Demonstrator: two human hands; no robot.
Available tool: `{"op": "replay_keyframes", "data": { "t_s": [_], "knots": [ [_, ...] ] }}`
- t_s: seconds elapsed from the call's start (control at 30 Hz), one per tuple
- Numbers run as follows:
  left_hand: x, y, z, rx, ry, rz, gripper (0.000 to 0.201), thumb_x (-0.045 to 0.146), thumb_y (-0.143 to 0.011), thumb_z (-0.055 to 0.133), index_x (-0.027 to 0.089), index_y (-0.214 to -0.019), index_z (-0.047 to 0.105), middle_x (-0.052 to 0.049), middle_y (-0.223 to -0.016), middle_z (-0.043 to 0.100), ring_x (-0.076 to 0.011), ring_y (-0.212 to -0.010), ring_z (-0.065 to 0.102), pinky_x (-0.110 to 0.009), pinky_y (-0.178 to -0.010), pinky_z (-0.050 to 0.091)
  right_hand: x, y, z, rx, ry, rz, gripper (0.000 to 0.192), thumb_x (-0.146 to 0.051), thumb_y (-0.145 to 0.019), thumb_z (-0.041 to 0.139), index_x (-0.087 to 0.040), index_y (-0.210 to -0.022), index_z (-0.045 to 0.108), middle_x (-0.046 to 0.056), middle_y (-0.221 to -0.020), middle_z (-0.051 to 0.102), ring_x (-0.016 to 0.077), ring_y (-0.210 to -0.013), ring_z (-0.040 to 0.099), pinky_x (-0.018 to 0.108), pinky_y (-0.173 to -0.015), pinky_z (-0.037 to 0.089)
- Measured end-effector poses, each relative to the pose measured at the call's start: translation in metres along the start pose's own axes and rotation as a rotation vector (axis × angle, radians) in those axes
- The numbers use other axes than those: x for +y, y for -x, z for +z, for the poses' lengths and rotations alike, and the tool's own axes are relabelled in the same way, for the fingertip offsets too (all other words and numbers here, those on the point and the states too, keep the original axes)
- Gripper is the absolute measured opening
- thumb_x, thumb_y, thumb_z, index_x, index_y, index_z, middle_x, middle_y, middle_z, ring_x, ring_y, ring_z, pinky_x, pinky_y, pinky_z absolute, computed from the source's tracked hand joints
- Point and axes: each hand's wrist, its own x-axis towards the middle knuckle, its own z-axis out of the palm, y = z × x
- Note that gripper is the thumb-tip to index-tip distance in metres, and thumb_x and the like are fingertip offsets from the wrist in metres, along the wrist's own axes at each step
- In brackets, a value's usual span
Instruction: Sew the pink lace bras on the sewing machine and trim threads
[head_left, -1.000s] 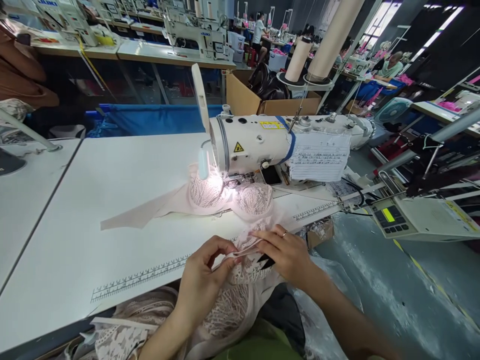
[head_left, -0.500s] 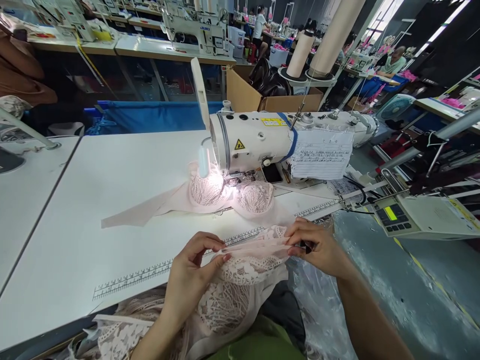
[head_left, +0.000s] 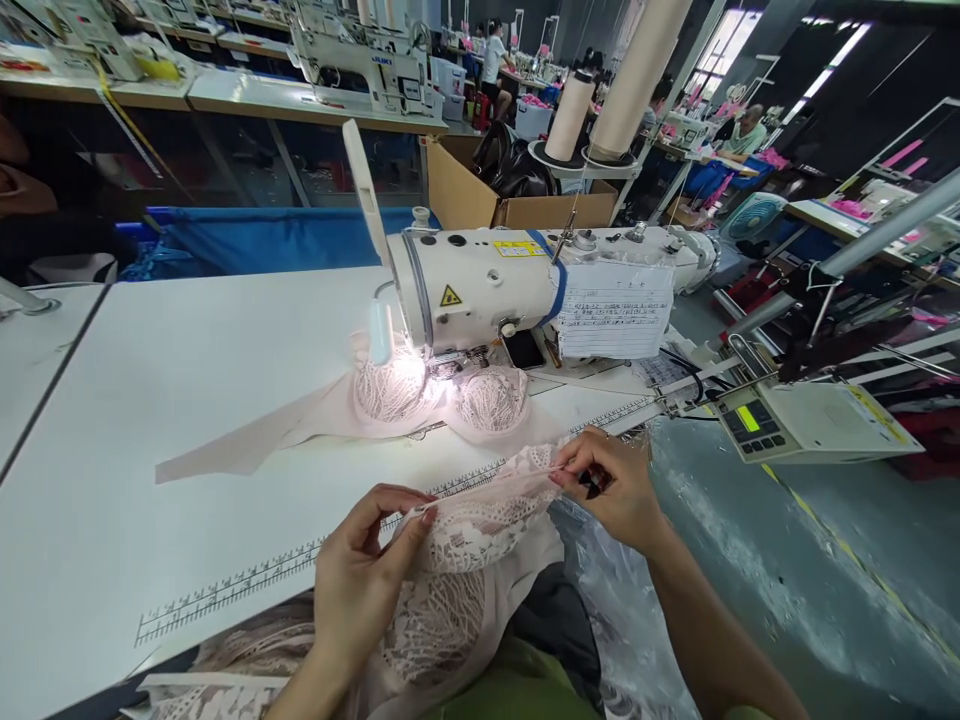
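My left hand [head_left: 360,575] pinches the left end of a pale pink lace bra piece [head_left: 484,515] at the table's front edge. My right hand [head_left: 611,485] pinches its right end and also holds a small dark tool against the palm. The piece is stretched between both hands above the printed ruler [head_left: 247,580]. More lace fabric [head_left: 435,630] hangs down into my lap. A second lace bra [head_left: 420,395] lies under the head of the white sewing machine [head_left: 487,285], lit by its lamp, with a pink band trailing left.
The white table [head_left: 187,400] stretches left. A control box [head_left: 802,420] sits right of the machine, with clear plastic sheeting [head_left: 675,600] below. Behind stand a cardboard box [head_left: 487,200], thread cones [head_left: 600,110], a blue bin and other sewing stations with people.
My hands have moved apart, the right one going right, so the lace piece went from bunched to stretched out. The view shifted slightly right.
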Motion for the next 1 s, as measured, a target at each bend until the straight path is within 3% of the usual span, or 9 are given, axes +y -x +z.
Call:
{"op": "replay_keyframes", "data": {
  "t_s": [0.1,0.27,0.47,0.6,0.67,0.73,0.83,0.9,1.0],
  "knots": [
    [-0.003,-0.004,-0.004,-0.041,-0.006,-0.016,0.014,0.035,-0.077,0.076,0.023,-0.075,0.069,-0.002,-0.082,0.069,-0.0202,-0.081,0.064,-0.03,-0.078,0.054,0.002,0.002,0.002,0.019,0.034,0.042,0.022,-0.019,-0.089,0.067,-0.023,-0.073,0.052,0.002,-0.074,0.067,0.0144,-0.061,0.057,0.028,-0.057,0.045],
    [-0.011,-0.009,-0.006,-0.079,0.055,0.008,0.012,0.032,-0.079,0.076,0.022,-0.078,0.071,-0.002,-0.085,0.068,-0.0198,-0.083,0.063,-0.03,-0.077,0.052,0.002,0.002,0.003,-0.029,0.114,0.137,0.006,-0.026,-0.092,0.067,-0.024,-0.096,0.067,0.001,-0.076,0.066,0.0125,-0.057,0.051,0.026,-0.052,0.038],
    [-0.015,-0.011,-0.005,-0.169,0.151,0.109,0.007,0.022,-0.081,0.076,0.022,-0.078,0.069,-0.001,-0.083,0.068,-0.0161,-0.082,0.062,-0.026,-0.077,0.05,-0.006,-0.011,-0.02,-0.183,-0.065,0.272,0.017,-0.031,-0.09,0.069,-0.021,-0.077,0.067,0.001,-0.07,0.059,0.0112,-0.055,0.044,0.027,-0.05,0.032],
    [0.004,-0.023,-0.01,-0.494,0.107,0.098,0.006,0.024,-0.087,0.07,0.022,-0.089,0.065,-0.004,-0.097,0.068,-0.0179,-0.095,0.063,-0.027,-0.083,0.05,-0.019,-0.023,-0.039,-0.322,-0.261,0.235,0.019,-0.033,-0.088,0.071,-0.02,-0.075,0.067,0.001,-0.068,0.056,0.0125,-0.06,0.045,0.027,-0.054,0.034],
    [0.019,-0.027,-0.006,-0.702,-0.001,0.162,0.025,0.027,-0.089,0.068,0.024,-0.113,0.062,-0.008,-0.12,0.064,-0.0216,-0.113,0.058,-0.032,-0.093,0.048,-0.029,-0.028,-0.037,-0.382,-0.249,0.214,0.016,-0.029,-0.087,0.073,-0.019,-0.075,0.067,0.001,-0.071,0.057,0.0119,-0.062,0.047,0.026,-0.054,0.035],
    [0.031,-0.028,0.005,-0.818,-0.081,0.278,0.039,0.027,-0.089,0.068,0.025,-0.126,0.057,-0.009,-0.128,0.059,-0.0234,-0.119,0.054,-0.035,-0.098,0.046,-0.04,-0.031,-0.027,-0.429,-0.183,0.188,0.01,-0.023,-0.085,0.072,-0.019,-0.077,0.067,0.001,-0.073,0.059,0.012,-0.065,0.05,0.025,-0.056,0.036],
    [0.039,-0.024,0.028,-0.799,-0.07,0.347,0.005,0.023,-0.093,0.063,0.022,-0.097,0.064,-0.006,-0.101,0.062,-0.0194,-0.096,0.058,-0.028,-0.08,0.05,-0.048,-0.03,-0.012,-0.484,-0.086,0.143,0.009,-0.018,-0.087,0.069,-0.019,-0.078,0.065,0.0,-0.072,0.061,0.0131,-0.072,0.054,0.024,-0.063,0.038],
    [0.037,-0.022,0.038,-0.759,-0.027,0.345,0.014,0.02,-0.094,0.06,0.021,-0.079,0.06,-0.004,-0.086,0.06,-0.0172,-0.084,0.056,-0.025,-0.069,0.047,-0.045,-0.026,-0.009,-0.482,-0.049,0.149,0.008,-0.022,-0.089,0.068,-0.02,-0.083,0.063,-0.001,-0.076,0.061,0.0122,-0.071,0.053,0.024,-0.063,0.038],
    [0.034,-0.025,0.042,-0.763,0.016,0.308,0.017,0.018,-0.092,0.06,0.02,-0.075,0.059,-0.002,-0.081,0.058,-0.016,-0.08,0.055,-0.024,-0.068,0.044,-0.031,-0.019,-0.014,-0.408,-0.047,0.169,0.023,-0.038,-0.087,0.073,-0.021,-0.092,0.058,-0.004,-0.074,0.055,0.0093,-0.061,0.045,0.022,-0.056,0.033]
  ]
}}
